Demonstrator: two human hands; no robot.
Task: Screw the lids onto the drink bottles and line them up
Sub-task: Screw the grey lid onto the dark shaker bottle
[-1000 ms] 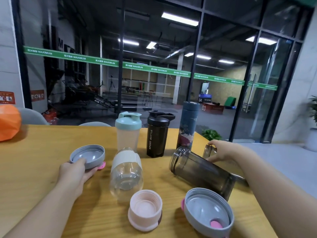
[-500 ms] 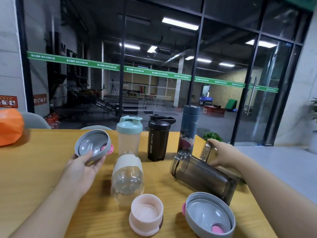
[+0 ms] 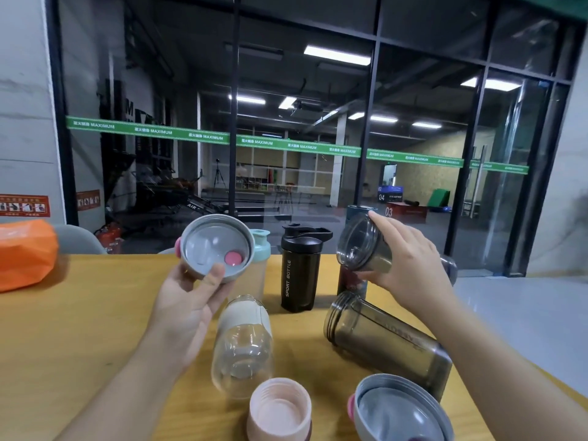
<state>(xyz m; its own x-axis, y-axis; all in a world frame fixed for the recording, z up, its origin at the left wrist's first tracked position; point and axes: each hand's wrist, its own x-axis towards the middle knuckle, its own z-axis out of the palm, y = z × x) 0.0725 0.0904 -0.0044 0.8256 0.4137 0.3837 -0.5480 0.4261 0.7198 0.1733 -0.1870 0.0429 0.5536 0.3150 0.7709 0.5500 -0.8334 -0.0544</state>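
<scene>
Surface (image 3: 95, 329): three bottles upright in a row at the back, shaker (image 3: 259, 265) left, sport bottle (image 3: 300, 272) middle, flask (image 3: 351, 281) right, partly hidden. Before them two bottles on their sides: banded bottle (image 3: 243, 342) left, big bottle (image 3: 388, 342) right. Nearest edge: cap (image 3: 280, 409), then lid (image 3: 401, 409) to its right. Bag (image 3: 25, 253) far left. Left hand (image 3: 187, 307) holds second lid (image 3: 216, 246) above the surface; right hand (image 3: 410, 259) holds small bottle (image 3: 362, 243) tilted, before the flask.

- wooden table (image 3: 95, 329), yellowish top
- black sport bottle (image 3: 300, 268) standing capped, mid-table
- left of it: mint-lid shaker (image 3: 259, 265)
- nearer than it: clear bottle (image 3: 243, 345), smoky bottle (image 3: 388, 343), both lying down
- orange bag (image 3: 25, 253) far left
</scene>
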